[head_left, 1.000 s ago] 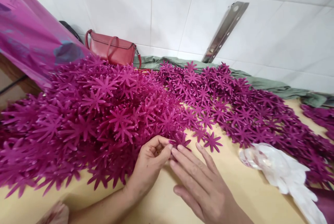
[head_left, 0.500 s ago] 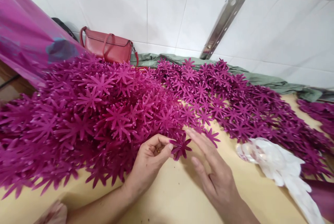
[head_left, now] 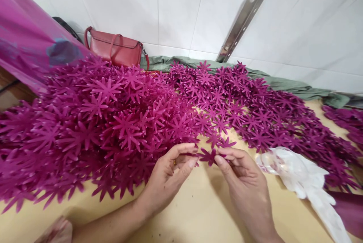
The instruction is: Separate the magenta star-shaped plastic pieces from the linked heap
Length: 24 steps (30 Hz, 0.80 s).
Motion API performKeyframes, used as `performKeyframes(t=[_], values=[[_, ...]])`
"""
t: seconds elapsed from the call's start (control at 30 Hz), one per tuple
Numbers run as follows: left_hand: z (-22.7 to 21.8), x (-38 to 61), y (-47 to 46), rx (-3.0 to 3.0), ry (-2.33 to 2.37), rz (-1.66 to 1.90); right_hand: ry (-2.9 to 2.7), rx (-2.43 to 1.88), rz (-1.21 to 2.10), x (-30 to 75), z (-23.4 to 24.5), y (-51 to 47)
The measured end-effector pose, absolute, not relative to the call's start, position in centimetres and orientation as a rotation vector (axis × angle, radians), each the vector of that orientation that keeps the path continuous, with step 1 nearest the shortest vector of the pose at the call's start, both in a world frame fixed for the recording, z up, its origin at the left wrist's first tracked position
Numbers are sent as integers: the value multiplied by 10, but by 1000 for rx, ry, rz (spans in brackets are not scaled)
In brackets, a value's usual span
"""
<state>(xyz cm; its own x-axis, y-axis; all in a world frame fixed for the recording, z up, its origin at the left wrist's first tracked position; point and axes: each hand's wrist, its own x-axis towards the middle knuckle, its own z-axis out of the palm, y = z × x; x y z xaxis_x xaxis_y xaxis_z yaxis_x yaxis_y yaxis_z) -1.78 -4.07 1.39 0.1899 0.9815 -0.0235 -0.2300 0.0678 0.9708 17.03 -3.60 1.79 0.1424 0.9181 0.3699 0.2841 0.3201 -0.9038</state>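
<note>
Magenta flower (head_left: 208, 156) | pinched: left hand (head_left: 167, 175), right hand (head_left: 246, 186) | tan tabletop (head_left: 198, 212) | white-tiled wall (head_left: 176, 8)

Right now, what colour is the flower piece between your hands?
The flower piece is magenta; head view.

Bare tabletop (head_left: 198, 212) lies open at 6 o'clock; heaped magenta flowers (head_left: 93, 129) wall off 9 to 12, flat-laid flowers (head_left: 255, 114) cover 1 to 2, a crumpled white bag (head_left: 300, 178) blocks 4.

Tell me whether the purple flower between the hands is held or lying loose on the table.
Held. The left hand and right hand each pinch the purple flower between thumb and fingertips, above the table.
</note>
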Motion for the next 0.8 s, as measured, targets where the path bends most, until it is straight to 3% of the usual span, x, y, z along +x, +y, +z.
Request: performKeyframes(t=[0.23,0.8], values=[[18,-22,-40,1087,837,1030,-2013,-892,179,166,16,-39],[22,-25,-37,1054,860,1052,-2344,-883,-41,163,16,-44]])
